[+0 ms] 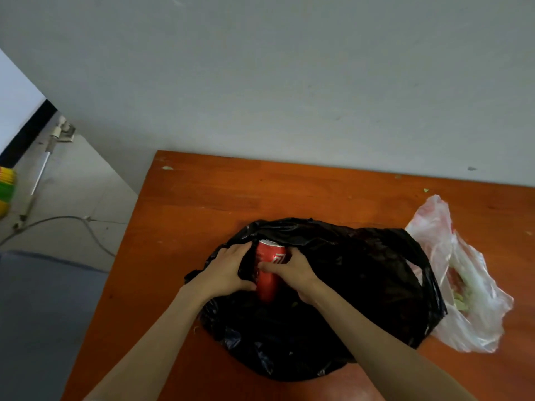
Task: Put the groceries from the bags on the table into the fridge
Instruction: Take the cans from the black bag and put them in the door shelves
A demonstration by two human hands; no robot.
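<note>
A large black plastic bag (347, 285) lies crumpled on the orange wooden table (202, 198). A red drink can (267, 282) sticks out of the bag's opening on the left side. My right hand (291, 270) is wrapped around the can. My left hand (228, 270) grips the bag's black rim beside the can. A translucent white plastic bag (463, 290) with greenish contents lies to the right, touching the black bag. The fridge is not in view.
A grey wall (289, 82) runs along the table's far edge. On the floor to the left are a mop or broom handle (40, 172), a grey cable (72, 221) and a yellow-green object (7, 189). Small green scraps dot the tabletop.
</note>
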